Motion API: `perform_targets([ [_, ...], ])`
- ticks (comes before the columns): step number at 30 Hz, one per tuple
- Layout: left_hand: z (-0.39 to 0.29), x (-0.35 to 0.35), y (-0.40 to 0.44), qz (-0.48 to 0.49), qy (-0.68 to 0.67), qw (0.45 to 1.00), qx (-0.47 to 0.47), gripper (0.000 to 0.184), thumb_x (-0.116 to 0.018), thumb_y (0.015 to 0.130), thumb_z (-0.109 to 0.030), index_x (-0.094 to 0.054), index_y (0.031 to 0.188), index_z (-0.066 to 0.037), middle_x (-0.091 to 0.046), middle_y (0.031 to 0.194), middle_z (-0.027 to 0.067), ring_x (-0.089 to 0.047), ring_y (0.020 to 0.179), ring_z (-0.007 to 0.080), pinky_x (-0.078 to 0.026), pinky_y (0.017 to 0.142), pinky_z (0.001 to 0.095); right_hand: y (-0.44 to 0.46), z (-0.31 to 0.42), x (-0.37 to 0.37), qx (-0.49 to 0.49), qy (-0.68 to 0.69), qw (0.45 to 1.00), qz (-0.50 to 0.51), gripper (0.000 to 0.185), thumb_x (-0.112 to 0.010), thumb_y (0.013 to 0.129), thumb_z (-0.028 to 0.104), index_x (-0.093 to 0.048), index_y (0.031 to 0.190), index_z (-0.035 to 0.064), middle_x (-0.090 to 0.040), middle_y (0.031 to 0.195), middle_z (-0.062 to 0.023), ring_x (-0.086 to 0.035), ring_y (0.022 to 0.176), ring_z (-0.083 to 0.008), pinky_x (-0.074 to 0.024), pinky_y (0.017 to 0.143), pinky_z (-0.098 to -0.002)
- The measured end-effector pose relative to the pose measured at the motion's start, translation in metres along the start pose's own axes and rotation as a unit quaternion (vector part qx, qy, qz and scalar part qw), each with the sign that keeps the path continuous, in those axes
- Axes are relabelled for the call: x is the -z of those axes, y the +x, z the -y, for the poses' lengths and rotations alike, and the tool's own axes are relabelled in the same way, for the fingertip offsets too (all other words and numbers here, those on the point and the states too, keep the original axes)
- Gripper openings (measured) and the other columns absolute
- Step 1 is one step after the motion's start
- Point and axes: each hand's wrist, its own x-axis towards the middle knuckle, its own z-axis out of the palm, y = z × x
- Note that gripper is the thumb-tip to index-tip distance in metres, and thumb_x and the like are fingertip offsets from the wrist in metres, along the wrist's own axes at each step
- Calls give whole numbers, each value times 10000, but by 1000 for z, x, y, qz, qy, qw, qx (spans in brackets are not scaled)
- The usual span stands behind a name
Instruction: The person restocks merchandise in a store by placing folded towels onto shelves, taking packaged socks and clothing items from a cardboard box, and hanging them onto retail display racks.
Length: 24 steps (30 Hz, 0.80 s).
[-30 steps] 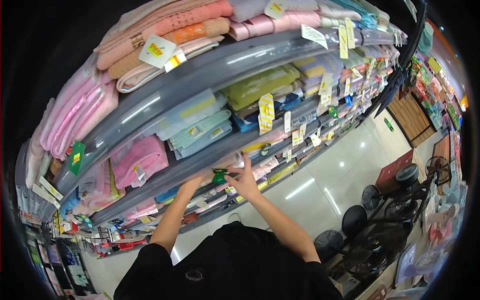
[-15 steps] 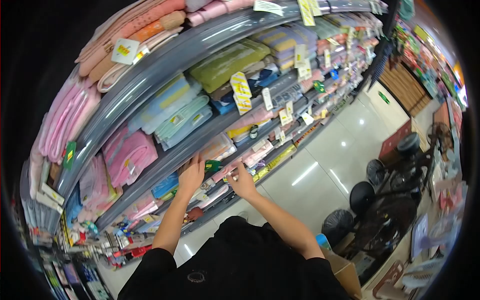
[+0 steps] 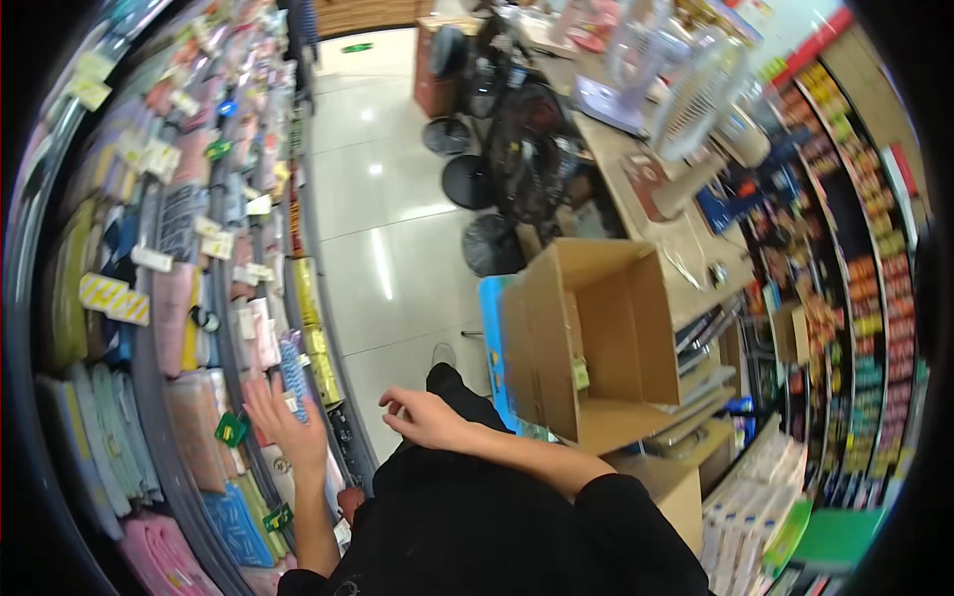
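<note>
My left hand (image 3: 286, 425) is open, its fingers spread beside the lower towel shelf. Close to its fingertips are a blue patterned folded cloth (image 3: 292, 368) and a green tag (image 3: 231, 429). Folded peach towels (image 3: 197, 422) lie left of it, and a blue patterned package (image 3: 238, 521) sits lower down. Over the floor in front of my body, my right hand (image 3: 425, 417) is empty, with its fingers loosely bent and apart. It touches nothing that I can see.
An open cardboard box (image 3: 621, 338) stands on my right, with a blue panel (image 3: 497, 343) beside it. Wrapped standing fans (image 3: 522, 139) line the aisle beyond. Desk fans (image 3: 696, 99) stand on a counter (image 3: 616, 164). Tiled floor (image 3: 368, 268) runs between shelf and fans.
My view has swung to the right, bringing the cardboard box and counter into sight. My right hand has come away from the shelf towards my body; my left hand remains beside the towels.
</note>
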Motion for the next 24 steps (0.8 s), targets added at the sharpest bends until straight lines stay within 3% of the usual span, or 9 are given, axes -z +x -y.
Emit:
perform_targets([
  [2,-36,-7,-2,60,-123,990,-45,515,-615,822,-119,-490,1313,-26,-412,1426,207,-330,1358,399,-180,1144,552,-42,20,28,-17,2,996,-92,238,-622,898,163,-588,1082,16,-668,877,-152,-665,747,-284,-518,663,-380],
  [4,-71,-14,-5,129,-193,964,-127,502,-634,806,-120,-508,1284,-35,-496,1321,198,-438,1253,389,-293,1078,530,-75,20,54,1,-1,976,-218,188,-632,904,128,-613,1040,-1,-635,794,-106,-610,658,-165,-488,604,-297],
  [7,-113,-33,-19,245,-251,899,-262,522,-664,804,-147,-511,1296,-63,-607,1139,145,-557,1097,327,-360,1019,514,-113,8,117,-19,-78,918,-389,88,-605,898,41,-630,965,-10,-648,796,-74,-602,676,-119,-489,612,-270],
  [8,-130,-32,-23,251,-251,894,-275,522,-664,804,-147,-511,1296,-63,-607,1139,145,-557,1097,327,-360,1019,514,-119,-9,138,-4,-83,883,-462,115,-617,899,82,-629,969,-8,-610,729,-105,-566,594,-159,-476,562,-290],
  [10,-167,-30,-31,381,-306,816,-309,564,-644,818,-114,-470,1354,-95,-650,1041,92,-612,994,280,-370,1017,504,-135,-31,185,-91,-117,851,-503,139,-602,908,112,-620,974,-9,-660,776,-124,-638,666,-189,-506,630,-310],
  [11,-182,-33,-37,387,-305,809,-320,564,-644,818,-114,-470,1354,-95,-650,1041,92,-612,994,280,-370,1017,504,-140,-52,203,-114,-125,843,-511,145,-609,902,118,-613,971,-10,-679,799,-130,-665,707,-214,-519,650,-316],
  [15,-234,-47,-55,456,-271,739,-416,596,-620,860,-130,-420,1420,-164,-638,970,89,-616,940,274,-388,998,509,-153,-153,251,-215,-136,843,-474,212,-609,886,191,-619,998,12,-694,864,-167,-683,813,-304,-533,746,-399],
  [17,-253,-50,-56,483,-242,710,-451,594,-597,891,-148,-391,1447,-180,-626,937,99,-609,909,290,-396,991,511,-152,-205,262,-308,-196,845,-391,232,-624,864,220,-631,987,23,-697,938,-168,-678,871,-337,-538,775,-411],
  [24,-256,-84,-56,560,-175,734,-342,599,-587,881,-129,-386,1445,-161,-612,913,83,-607,911,279,-429,957,495,-146,-390,235,-475,-185,849,-136,481,-691,791,271,-577,1197,40,-617,1184,-231,-572,1137,-398,-464,968,-478],
])
